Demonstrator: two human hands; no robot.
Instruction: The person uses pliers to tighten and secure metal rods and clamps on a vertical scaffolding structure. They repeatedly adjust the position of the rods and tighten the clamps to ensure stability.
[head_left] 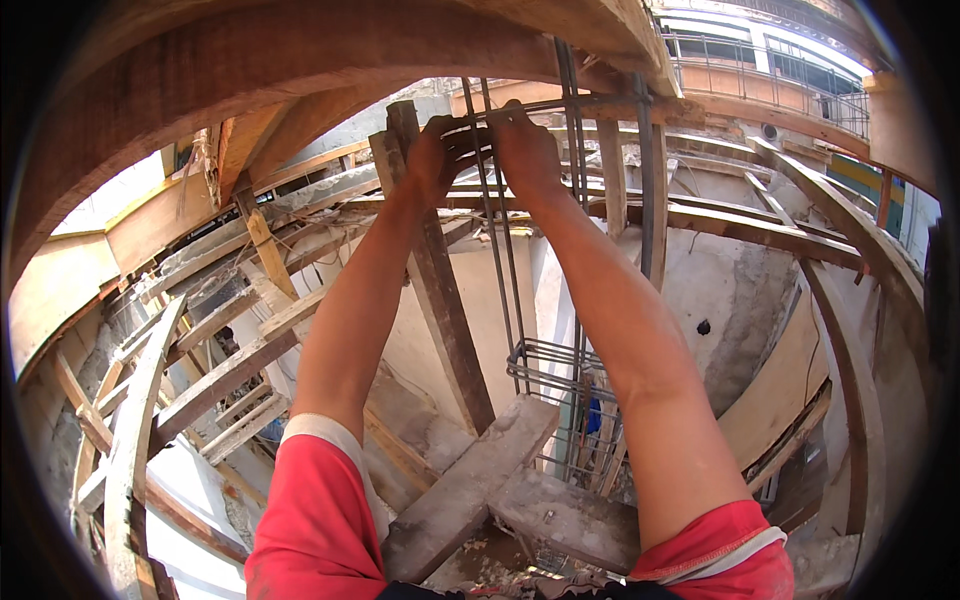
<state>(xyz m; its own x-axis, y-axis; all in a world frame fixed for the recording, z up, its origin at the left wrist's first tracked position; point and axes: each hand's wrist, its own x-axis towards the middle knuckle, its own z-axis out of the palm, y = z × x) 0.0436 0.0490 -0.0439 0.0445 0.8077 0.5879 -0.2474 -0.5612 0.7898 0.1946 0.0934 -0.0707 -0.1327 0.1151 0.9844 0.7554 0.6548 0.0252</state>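
Note:
Both my arms reach up and forward among upright steel rebars (505, 270). My left hand (432, 160) is closed around the left end of a rebar stirrup (470, 121), beside the top of a slanting wooden post (440, 310). My right hand (524, 155) grips the same stirrup a little to the right, between two sets of upright bars. The stirrup lies roughly level, crossing the uprights; my fingers partly hide it. Lower down, several more stirrups (550, 362) sit bunched around the uprights.
A thick wooden beam (250, 75) crosses overhead. Crossed planks (475, 480) lie just below me. Timber framing (215, 395) stands at the left, with curved-looking beams (850, 390) at the right. Farther back is a rebar cage (800, 80). Pale walls (735, 300) drop away below.

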